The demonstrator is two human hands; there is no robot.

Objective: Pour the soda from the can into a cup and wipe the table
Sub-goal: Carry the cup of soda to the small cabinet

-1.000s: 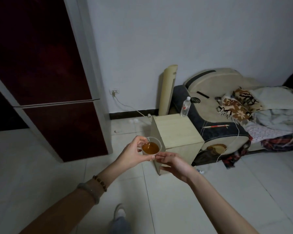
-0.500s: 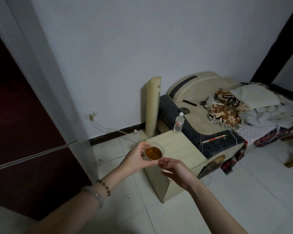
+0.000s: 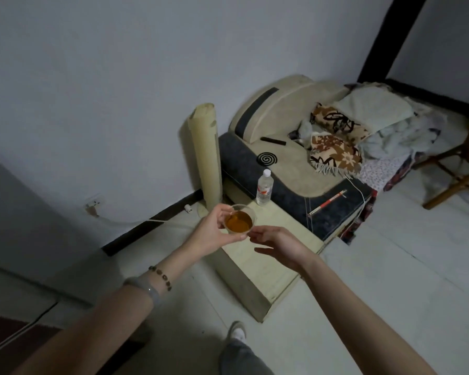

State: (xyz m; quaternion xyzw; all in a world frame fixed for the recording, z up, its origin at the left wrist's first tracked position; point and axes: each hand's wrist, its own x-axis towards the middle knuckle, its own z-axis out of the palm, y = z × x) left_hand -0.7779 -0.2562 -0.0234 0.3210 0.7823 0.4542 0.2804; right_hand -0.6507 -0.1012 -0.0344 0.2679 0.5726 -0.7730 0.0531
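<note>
Change over the last second: your view has swung off the dark door onto the wall, and your hands now sit over the table instead of short of it.

Left hand (image 3: 214, 234): pinches the cup (image 3: 238, 221) as before, fingers round its side and one tip at the rim. Cup: clear, upright, about half full of amber soda, held in the air above the table's far end.

Right hand (image 3: 282, 246): fingers loosely spread and holding nothing, tips at the cup's lower edge; contact can't be made out.

Reading: the pour looks done and no can is in view. You seem about to set the cup down. Wipe not begun, no cloth seen.

Surface: the table (image 3: 263, 269) is a low box of pale wood, with a water bottle (image 3: 264, 189) at its far edge.

Room: wall socket (image 3: 92, 208) at left, a rolled mat (image 3: 205, 155) upright against the wall, a sofa (image 3: 295, 163) heaped with blankets at right, pale tiled floor
</note>
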